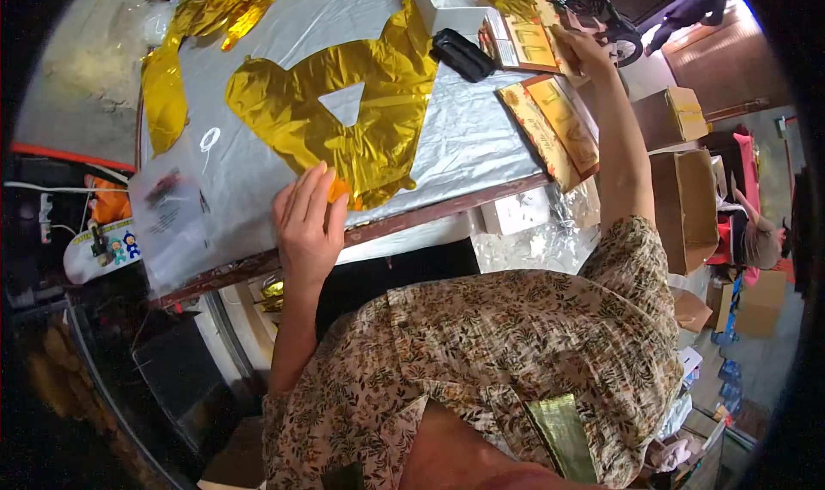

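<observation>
A flat gold foil balloon shaped like a letter A (pixel 296 103), with a hole in its middle, lies on the silver-grey covered table (pixel 481 137). My left hand (pixel 309 219) rests on its near edge, fingers stretched out, beside a small orange piece (pixel 339 189). At the far right, my right hand (pixel 589 53) grips the edge of a printed card packet (pixel 531 43) showing gold letters. A second printed packet (pixel 563 129) lies nearer me, under my right forearm. To the left of the upper packet sits a black oblong object (pixel 464 55).
More gold foil (pixel 163 99) is heaped at the far left. A white box (pixel 455 17) stands at the back. A clear plastic bag (pixel 168 223) hangs over the left front edge, near a white loop (pixel 209 139). Cardboard boxes (pixel 683 202) stand to the right.
</observation>
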### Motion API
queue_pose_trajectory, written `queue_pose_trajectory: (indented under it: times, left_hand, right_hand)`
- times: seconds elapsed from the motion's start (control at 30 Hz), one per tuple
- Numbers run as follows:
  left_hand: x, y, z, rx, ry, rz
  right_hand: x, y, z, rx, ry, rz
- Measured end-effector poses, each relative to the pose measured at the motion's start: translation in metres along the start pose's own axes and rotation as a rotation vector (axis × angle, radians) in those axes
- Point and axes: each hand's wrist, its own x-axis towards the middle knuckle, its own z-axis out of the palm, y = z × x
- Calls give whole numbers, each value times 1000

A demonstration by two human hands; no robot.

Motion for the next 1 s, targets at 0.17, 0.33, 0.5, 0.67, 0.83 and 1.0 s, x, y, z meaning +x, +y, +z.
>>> queue_pose_trajectory:
  times: [0.17, 0.33, 0.5, 0.67, 0.83, 1.0]
  left_hand:
    - [2, 1, 4, 17, -36, 6]
    - [1, 1, 8, 52, -35, -39]
    - [3, 2, 8, 64, -60, -42]
    - [4, 7, 7, 54, -68, -58]
    - [7, 9, 9, 41, -82, -73]
    - [2, 6, 5, 62, -87, -93]
  right_hand:
    - [3, -12, 8, 159, 12, -84]
    - [10, -20, 14, 89, 16, -45]
    - [13, -9, -6, 262, 55, 48]
    - [8, 5, -11, 319, -55, 30]
    - [20, 18, -22, 226, 61, -54]
    - [-12, -15, 12, 89, 62, -75]
